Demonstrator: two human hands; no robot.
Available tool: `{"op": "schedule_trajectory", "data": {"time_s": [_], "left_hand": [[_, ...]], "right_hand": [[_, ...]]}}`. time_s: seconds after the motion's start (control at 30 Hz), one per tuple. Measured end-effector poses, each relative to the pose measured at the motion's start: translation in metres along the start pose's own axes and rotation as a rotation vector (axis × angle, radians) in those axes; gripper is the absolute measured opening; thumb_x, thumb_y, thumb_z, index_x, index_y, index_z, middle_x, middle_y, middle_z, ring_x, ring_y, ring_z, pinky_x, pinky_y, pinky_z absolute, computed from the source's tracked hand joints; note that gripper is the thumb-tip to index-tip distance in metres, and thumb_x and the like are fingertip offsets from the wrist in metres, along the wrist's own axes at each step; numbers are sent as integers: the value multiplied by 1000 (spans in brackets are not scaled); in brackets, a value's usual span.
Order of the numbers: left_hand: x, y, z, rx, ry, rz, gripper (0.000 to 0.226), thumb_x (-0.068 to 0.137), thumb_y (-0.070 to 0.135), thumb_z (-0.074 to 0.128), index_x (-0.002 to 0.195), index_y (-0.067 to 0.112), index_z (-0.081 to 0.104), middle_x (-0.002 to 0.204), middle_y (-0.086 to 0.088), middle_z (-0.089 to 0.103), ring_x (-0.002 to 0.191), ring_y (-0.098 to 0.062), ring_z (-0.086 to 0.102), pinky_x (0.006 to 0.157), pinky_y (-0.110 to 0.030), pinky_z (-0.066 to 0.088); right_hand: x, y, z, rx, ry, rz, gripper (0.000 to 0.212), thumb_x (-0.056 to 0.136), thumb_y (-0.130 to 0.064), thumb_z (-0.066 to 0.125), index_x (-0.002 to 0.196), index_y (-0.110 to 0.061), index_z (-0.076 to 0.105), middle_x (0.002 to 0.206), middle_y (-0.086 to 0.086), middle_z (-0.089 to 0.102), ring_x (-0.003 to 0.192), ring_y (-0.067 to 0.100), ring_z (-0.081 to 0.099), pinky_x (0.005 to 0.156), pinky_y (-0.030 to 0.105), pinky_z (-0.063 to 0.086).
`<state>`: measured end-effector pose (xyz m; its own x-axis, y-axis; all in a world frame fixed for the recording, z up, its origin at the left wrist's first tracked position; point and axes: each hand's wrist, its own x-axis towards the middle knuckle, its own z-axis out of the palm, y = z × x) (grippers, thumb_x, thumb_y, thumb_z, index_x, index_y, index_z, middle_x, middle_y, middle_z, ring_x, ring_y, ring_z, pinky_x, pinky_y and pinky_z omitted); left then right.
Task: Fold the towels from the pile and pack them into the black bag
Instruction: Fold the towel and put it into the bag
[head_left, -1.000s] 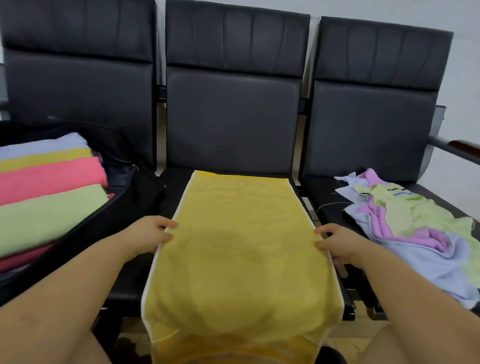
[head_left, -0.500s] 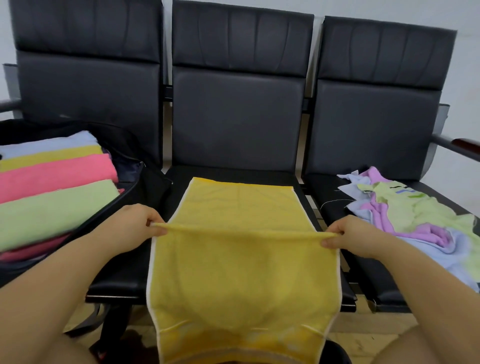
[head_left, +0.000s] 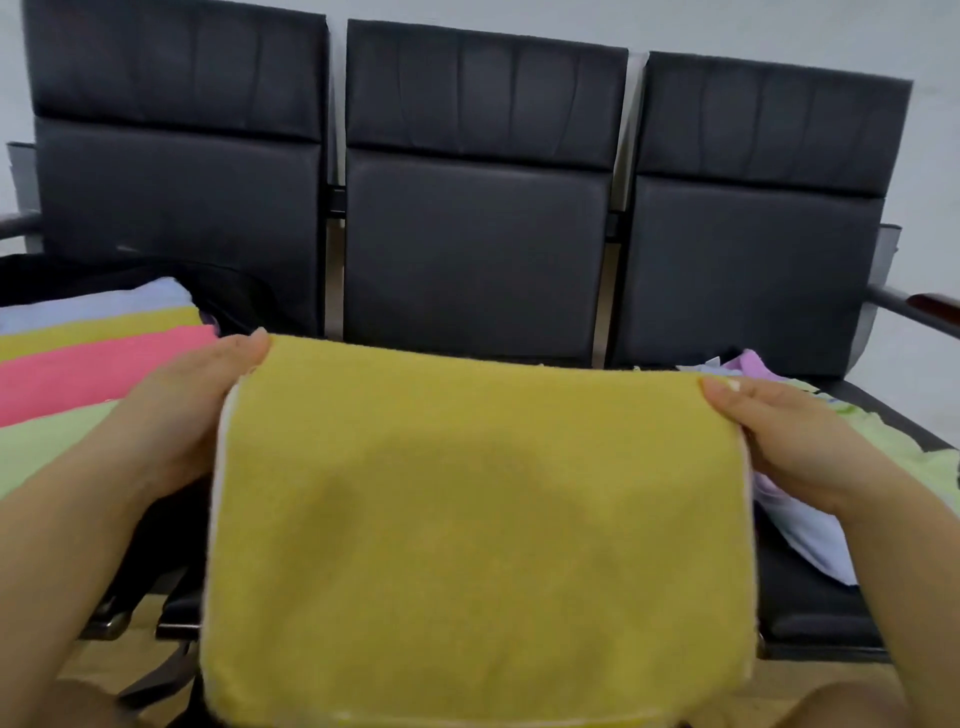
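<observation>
yellow towel (head_left: 478, 519): held up in front of middle seat (head_left: 475, 260), hanging | left hand (head_left: 182, 415): fingers grasping towel's upper left corner | right hand (head_left: 795, 436): fingers pinching upper right corner | black bag (head_left: 228, 296): left seat, folded towels (head_left: 93, 358) stacked inside | towel pile (head_left: 831, 467): right seat

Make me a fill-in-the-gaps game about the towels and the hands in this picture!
1. Both hands, the left hand and the right hand, hold a towel coloured ____.
2. The folded pink towel lies in the bag on the person's ____ side.
3. The unfolded pile lies on a seat on the person's ____ side.

Missing words: yellow; left; right
</observation>
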<state>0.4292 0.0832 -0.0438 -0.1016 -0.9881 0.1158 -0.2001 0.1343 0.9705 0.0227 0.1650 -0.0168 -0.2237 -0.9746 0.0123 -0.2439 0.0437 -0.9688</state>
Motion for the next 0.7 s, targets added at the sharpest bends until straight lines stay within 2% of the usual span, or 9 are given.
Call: {"op": "schedule_trajectory", "data": {"time_s": [0.07, 0.17, 0.3, 0.4, 0.47, 0.53, 0.6, 0.67, 0.7], "left_hand": [[8, -5, 1, 270, 76, 51, 42, 74, 62, 64, 76, 20, 68, 77, -3, 70, 73, -17, 66, 69, -32, 47], [20, -5, 14, 640, 235, 150, 20, 91, 38, 58, 77, 25, 64, 70, 0, 63, 68, -17, 60, 61, -29, 39], [44, -8, 29, 635, 241, 100, 23, 94, 32, 54, 78, 19, 64, 54, -5, 60, 49, -19, 59, 57, -27, 44], [67, -24, 37, 502, 302, 106, 25, 95, 30, 54, 76, 17, 63, 54, -3, 65, 50, -17, 66, 74, -40, 56], [83, -38, 43, 403, 339, 143, 23, 95, 34, 53, 79, 21, 63, 64, 4, 71, 62, -12, 70, 82, -45, 55], [94, -48, 56, 437, 317, 170, 19, 94, 38, 51, 99, 26, 64, 90, 6, 74, 91, -15, 69, 92, -45, 51], [101, -55, 73, 502, 129, 153, 50, 94, 34, 54, 142, 29, 40, 135, 4, 56, 126, -17, 51, 107, -42, 39], [102, -59, 88, 581, -125, 105, 79, 93, 35, 57, 152, 35, 5, 157, 9, 19, 144, -12, 21, 118, -36, 22], [99, -58, 95, 680, -232, 62, 80, 93, 39, 56, 152, 37, 1, 159, 10, 12, 146, -12, 15, 119, -34, 19]], "right_hand": [[10, 8, 0, -229, 70, -76, 26, 96, -26, 52, 76, -14, 63, 39, -12, 53, 33, -3, 49, 47, 8, 40], [31, 16, -4, -515, 119, -116, 23, 90, -32, 60, 78, -16, 70, 41, -11, 48, 41, 4, 45, 49, 13, 34], [60, 25, 3, -614, 211, -58, 33, 93, -33, 59, 72, -8, 64, 44, -3, 52, 48, 13, 50, 57, 26, 38], [81, 36, 16, -514, 285, -44, 29, 96, -30, 54, 78, -10, 63, 50, -7, 65, 64, 16, 65, 75, 31, 49], [95, 43, 28, -476, 390, -73, 27, 97, -30, 51, 91, -7, 65, 67, -7, 70, 82, 20, 65, 81, 33, 45], [108, 49, 40, -502, 438, -98, 27, 97, -31, 50, 108, -9, 61, 91, -1, 68, 92, 22, 59, 77, 33, 42], [116, 55, 54, -522, 298, -59, 55, 93, -35, 56, 143, -18, 39, 129, 3, 56, 116, 24, 52, 92, 37, 44], [115, 60, 68, -577, 66, 71, 91, 88, -41, 64, 154, -25, 3, 155, 0, 28, 138, 23, 35, 108, 37, 35], [113, 60, 74, -658, -49, 149, 98, 86, -45, 64, 154, -25, -4, 158, 0, 21, 140, 23, 31, 107, 34, 33]]}}
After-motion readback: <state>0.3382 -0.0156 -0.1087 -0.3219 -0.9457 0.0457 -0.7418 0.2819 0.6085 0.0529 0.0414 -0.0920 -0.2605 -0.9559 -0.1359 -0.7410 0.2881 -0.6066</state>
